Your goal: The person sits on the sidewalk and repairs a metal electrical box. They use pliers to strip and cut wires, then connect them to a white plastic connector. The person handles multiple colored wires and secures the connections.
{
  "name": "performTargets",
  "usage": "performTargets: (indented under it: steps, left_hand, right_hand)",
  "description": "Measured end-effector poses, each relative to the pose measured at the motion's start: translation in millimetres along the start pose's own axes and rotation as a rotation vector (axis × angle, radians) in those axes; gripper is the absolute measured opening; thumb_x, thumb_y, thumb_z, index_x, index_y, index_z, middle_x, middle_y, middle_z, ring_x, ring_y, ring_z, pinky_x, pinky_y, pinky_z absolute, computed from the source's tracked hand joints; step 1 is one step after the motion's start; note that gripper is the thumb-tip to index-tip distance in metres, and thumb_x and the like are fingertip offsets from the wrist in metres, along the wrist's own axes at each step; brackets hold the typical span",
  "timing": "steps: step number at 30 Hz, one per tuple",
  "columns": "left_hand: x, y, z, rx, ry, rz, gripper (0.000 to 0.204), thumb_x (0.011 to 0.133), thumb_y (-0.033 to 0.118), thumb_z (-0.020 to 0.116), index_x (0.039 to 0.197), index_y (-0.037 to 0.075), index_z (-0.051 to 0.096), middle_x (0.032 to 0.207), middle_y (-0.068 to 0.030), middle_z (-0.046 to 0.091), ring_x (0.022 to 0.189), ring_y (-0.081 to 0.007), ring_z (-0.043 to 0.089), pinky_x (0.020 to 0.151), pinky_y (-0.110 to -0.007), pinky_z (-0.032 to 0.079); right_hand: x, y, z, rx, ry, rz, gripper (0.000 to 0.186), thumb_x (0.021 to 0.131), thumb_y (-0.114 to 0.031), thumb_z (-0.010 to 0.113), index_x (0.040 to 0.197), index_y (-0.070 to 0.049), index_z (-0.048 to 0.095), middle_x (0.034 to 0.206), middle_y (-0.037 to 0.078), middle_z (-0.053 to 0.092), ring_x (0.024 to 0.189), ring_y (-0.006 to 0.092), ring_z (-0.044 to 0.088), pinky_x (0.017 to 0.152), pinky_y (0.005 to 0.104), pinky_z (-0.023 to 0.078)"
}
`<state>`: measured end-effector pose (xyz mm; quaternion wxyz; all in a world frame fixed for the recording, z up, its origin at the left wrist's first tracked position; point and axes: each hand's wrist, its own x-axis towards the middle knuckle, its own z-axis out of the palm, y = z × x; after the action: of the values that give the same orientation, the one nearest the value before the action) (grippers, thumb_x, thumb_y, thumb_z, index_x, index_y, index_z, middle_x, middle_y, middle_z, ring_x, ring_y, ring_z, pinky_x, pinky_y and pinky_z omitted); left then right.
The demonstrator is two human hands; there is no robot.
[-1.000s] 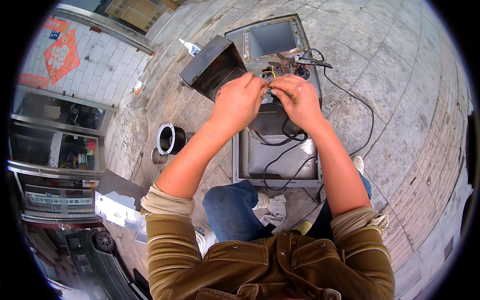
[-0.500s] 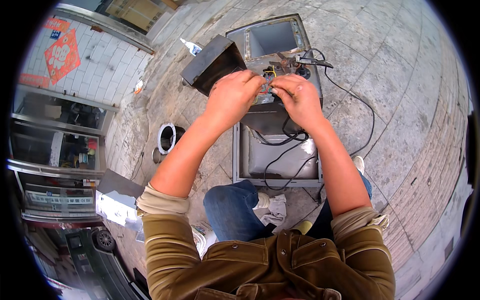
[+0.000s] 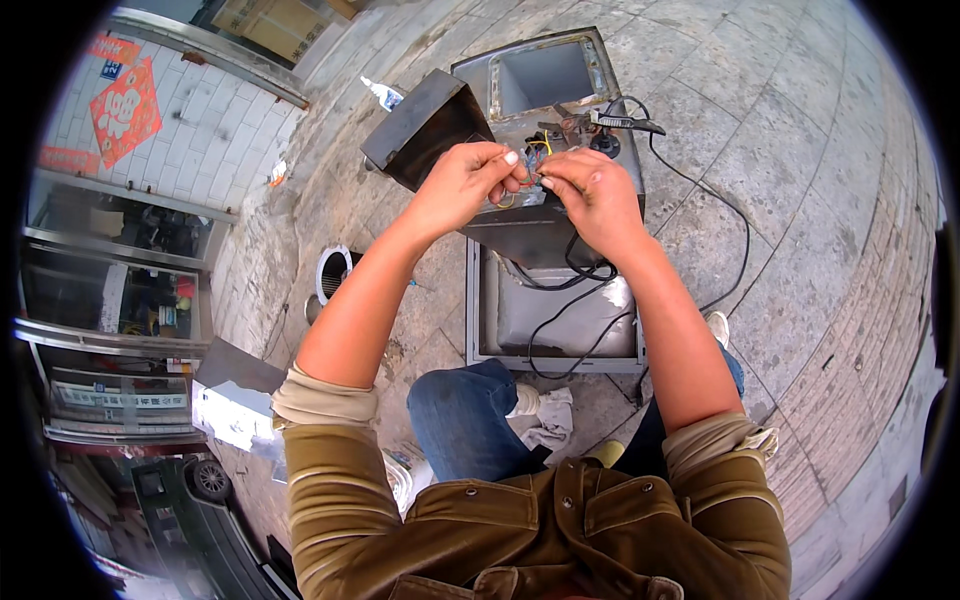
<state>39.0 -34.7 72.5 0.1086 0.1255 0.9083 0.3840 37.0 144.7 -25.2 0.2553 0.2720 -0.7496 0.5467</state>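
Observation:
Over an opened dark metal housing [image 3: 530, 232], both my hands work among thin coloured wires [image 3: 532, 165]. My right hand [image 3: 598, 200] pinches the end of a thin wire between thumb and fingertips. My left hand [image 3: 462, 188] is just left of it, its fingers curled in and its thumb raised at their tip; what lies inside them, if anything, is too small to make out. A yellow wire [image 3: 547, 142] loops up behind the fingertips. To the left, a dark box-shaped metal cover [image 3: 425, 125] tilts against the housing.
A black cable [image 3: 735, 208] curves over the paving on the right. Below the housing lies a grey metal tray-like panel [image 3: 475, 330]. A round slotted fan wheel [image 3: 335, 272] stands left of my forearm. A blue-white tube [image 3: 382, 95] lies beyond the cover.
My left hand has drawn back slightly to the left and turned, its thumb now lifted away from the wires. My right hand keeps its pinch in nearly the same place.

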Motion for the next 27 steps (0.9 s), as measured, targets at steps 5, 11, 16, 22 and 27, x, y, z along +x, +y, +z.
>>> performTargets:
  steps: [5, 11, 16, 22, 27]
  left_hand:
    - [-13.1, 7.3, 14.8, 0.824, 0.318, 0.588, 0.012, 0.08, 0.015, 0.071, 0.088, 0.007, 0.066, 0.086, -0.006, 0.064, 0.077, -0.0225, 0.062, 0.07, -0.033, 0.049]
    - [-6.1, 0.9, 14.7, 0.947, 0.285, 0.738, 0.018, 0.071, 0.009, 0.069, 0.088, 0.009, 0.063, 0.085, -0.0046, 0.06, 0.079, -0.0244, 0.06, 0.069, -0.036, 0.049]
    - [0.2, 14.9, 11.1, 0.908, 0.164, 0.715, 0.014, 0.073, 0.006, 0.065, 0.086, 0.009, 0.061, 0.081, -0.0054, 0.055, 0.079, -0.0255, 0.058, 0.071, -0.038, 0.048]
    - [2.6, 13.1, 9.4, 0.863, 0.231, 0.645, 0.013, 0.079, 0.009, 0.066, 0.09, 0.007, 0.061, 0.083, -0.005, 0.057, 0.075, -0.0236, 0.057, 0.065, -0.035, 0.048]
    - [-16.7, -34.2, 12.5, 0.213, 0.582, 0.183, 0.01, 0.084, 0.008, 0.069, 0.088, 0.002, 0.063, 0.073, -0.0012, 0.054, 0.063, -0.0082, 0.047, 0.059, -0.024, 0.042]
  right_hand:
    - [0.6, 1.2, 0.6, -0.003, 0.008, 0.016, 0.01, 0.079, -0.008, 0.068, 0.087, -0.003, 0.069, 0.088, 0.009, 0.069, 0.084, 0.0298, 0.063, 0.075, 0.0378, 0.05]
    - [0.8, -2.0, -0.1, 0.014, -0.013, 0.015, 0.01, 0.078, -0.008, 0.068, 0.087, -0.003, 0.069, 0.088, 0.009, 0.068, 0.084, 0.0299, 0.063, 0.076, 0.0372, 0.05]
    - [1.0, 0.9, 0.0, 0.065, -0.031, 0.057, 0.012, 0.078, -0.006, 0.068, 0.09, -0.002, 0.068, 0.09, 0.011, 0.068, 0.086, 0.0308, 0.063, 0.077, 0.0375, 0.05]
    - [-1.5, 12.1, 3.4, 0.196, -0.044, 0.214, 0.016, 0.079, -0.004, 0.069, 0.095, 0.0, 0.068, 0.088, 0.012, 0.068, 0.08, 0.0253, 0.064, 0.074, 0.0332, 0.05]
    - [-6.1, 25.4, 15.1, 0.423, 0.112, 0.412, 0.013, 0.085, -0.004, 0.068, 0.096, 0.002, 0.069, 0.084, 0.006, 0.068, 0.072, 0.0113, 0.061, 0.066, 0.0257, 0.049]
